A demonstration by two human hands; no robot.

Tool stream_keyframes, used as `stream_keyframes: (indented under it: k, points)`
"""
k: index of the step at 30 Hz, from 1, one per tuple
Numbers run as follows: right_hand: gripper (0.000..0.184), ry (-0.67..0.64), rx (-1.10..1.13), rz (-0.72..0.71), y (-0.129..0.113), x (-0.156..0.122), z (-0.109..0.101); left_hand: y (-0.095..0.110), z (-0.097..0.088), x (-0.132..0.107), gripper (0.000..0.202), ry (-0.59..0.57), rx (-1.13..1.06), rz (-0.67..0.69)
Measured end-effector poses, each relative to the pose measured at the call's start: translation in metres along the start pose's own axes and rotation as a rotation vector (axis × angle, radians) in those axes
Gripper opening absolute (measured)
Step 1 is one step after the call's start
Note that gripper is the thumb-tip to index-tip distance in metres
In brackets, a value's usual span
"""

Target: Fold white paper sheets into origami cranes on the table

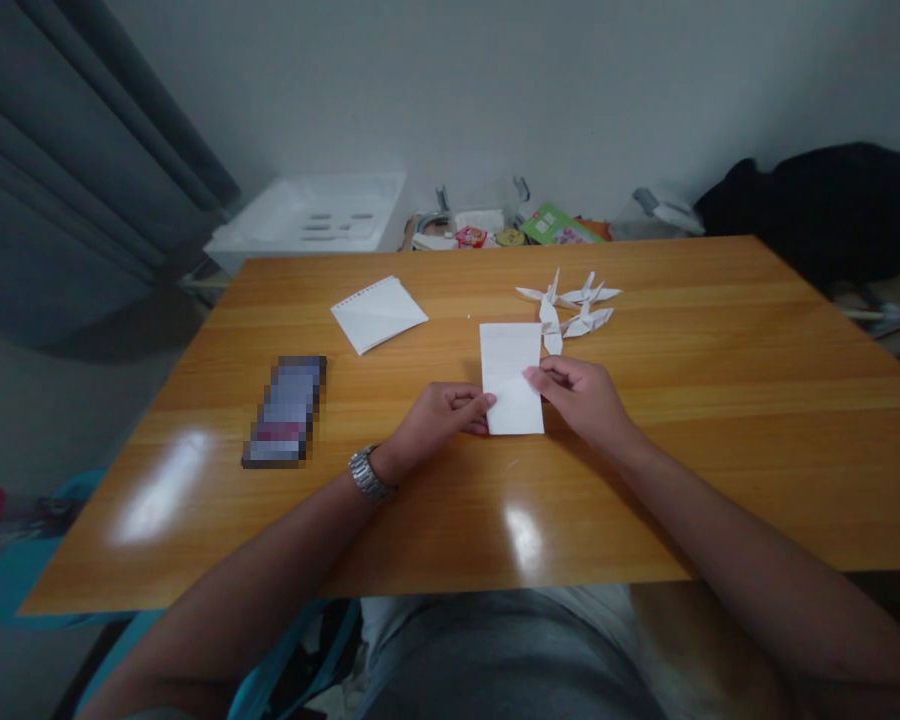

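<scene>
A white rectangular sheet of paper (511,385) is held upright in its length above the wooden table, between my two hands. My left hand (450,415), with a metal watch on the wrist, pinches its lower left edge. On the opposite edge, a little higher, my right hand (581,393) grips it between thumb and fingers. Just beyond the sheet lie several folded paper cranes (551,315), their wings and necks sticking out. A small stack of white notepad paper (379,315) with a perforated edge rests farther left.
A phone (285,412), blurred out, lies on the left of the wooden table (682,480). Behind the far edge stand a white plastic tray (315,210) and a green booklet (559,224) among small items. A dark cloth (817,210) is at the right.
</scene>
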State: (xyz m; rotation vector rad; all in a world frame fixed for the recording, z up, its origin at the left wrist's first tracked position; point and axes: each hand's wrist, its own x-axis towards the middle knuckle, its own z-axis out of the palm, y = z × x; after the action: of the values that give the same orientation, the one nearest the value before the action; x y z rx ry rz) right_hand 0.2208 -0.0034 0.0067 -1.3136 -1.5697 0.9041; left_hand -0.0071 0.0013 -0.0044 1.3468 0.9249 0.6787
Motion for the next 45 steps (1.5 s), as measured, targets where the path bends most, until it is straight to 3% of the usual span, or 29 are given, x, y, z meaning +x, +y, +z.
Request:
stream_keyframes:
  k: [15,25,32,45]
  points:
    - [0.033,0.003,0.021,0.026,0.000,-0.001,0.002,0.007,0.001,0.000,0.038,0.085,0.122,0.036]
    - [0.033,0.075,0.018,0.007,0.004,0.002,-0.003,0.007,0.002,-0.002,0.034,-0.005,0.095,0.013]
    - [0.033,0.064,0.036,0.024,0.002,0.001,-0.001,0.010,0.001,-0.002,0.034,-0.008,0.039,-0.028]
    - [0.039,0.071,0.013,0.023,0.001,0.000,-0.003,0.007,0.000,-0.002,0.040,0.006,0.127,0.052]
